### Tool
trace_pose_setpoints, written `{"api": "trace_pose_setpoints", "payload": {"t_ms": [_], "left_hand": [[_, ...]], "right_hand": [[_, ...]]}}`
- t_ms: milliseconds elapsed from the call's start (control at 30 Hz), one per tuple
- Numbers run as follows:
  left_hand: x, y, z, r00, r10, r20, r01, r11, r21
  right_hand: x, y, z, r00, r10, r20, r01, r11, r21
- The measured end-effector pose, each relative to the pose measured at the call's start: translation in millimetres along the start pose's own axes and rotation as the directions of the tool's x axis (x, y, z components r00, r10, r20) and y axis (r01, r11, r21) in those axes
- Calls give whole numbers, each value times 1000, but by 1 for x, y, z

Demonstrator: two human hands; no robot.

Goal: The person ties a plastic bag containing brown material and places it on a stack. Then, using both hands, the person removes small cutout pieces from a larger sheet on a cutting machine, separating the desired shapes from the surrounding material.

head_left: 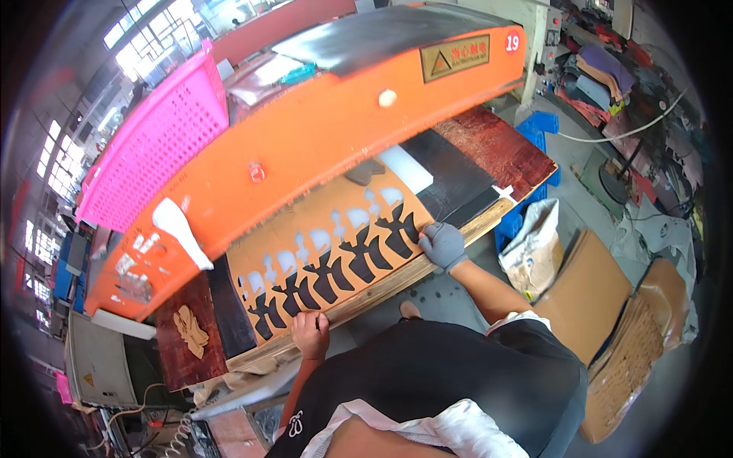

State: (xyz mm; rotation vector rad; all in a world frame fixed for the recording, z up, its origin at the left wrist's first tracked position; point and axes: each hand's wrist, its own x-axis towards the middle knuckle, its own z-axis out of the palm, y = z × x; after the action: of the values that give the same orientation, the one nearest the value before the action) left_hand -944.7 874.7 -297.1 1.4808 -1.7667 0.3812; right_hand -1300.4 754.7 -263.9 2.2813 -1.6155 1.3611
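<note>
A tan sheet (267, 237), perhaps leather, lies on the work table with rows of shaped cut-outs in it. Black shows through the front row of holes, white through the row behind. My left hand (311, 333), bare, is closed at the sheet's front edge, near its left end. At the front right corner my right hand (443, 244), in a grey glove, grips the sheet's edge with curled fingers. A grey flat piece (365, 172) rests on the sheet's far part, close to the orange press beam (328, 145). The beam hides the sheet's back.
A pink basket (156, 141) stands on the beam, and a white handle (181, 231) sticks out of it. Tan cut pieces (189, 331) lie on the table's left end. To the right are a paper sack (532, 252), cardboard sheets (588, 294) and heaped scraps (603, 80).
</note>
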Motion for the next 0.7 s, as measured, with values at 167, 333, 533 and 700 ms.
{"api": "trace_pose_setpoints", "payload": {"t_ms": [167,333,533,700], "left_hand": [[-8,7,9,995,-97,-36,97,995,-7],[-13,2,25,984,-70,-165,90,989,118],[-18,2,27,983,-59,-175,110,949,295],[-47,20,-2,984,-39,-175,94,944,318]], "right_hand": [[57,14,-19,984,175,-7,-165,939,301],[153,16,-62,970,145,-196,10,780,626],[27,27,-51,988,-132,83,81,888,452],[-41,0,-40,910,-313,270,320,947,19]]}}
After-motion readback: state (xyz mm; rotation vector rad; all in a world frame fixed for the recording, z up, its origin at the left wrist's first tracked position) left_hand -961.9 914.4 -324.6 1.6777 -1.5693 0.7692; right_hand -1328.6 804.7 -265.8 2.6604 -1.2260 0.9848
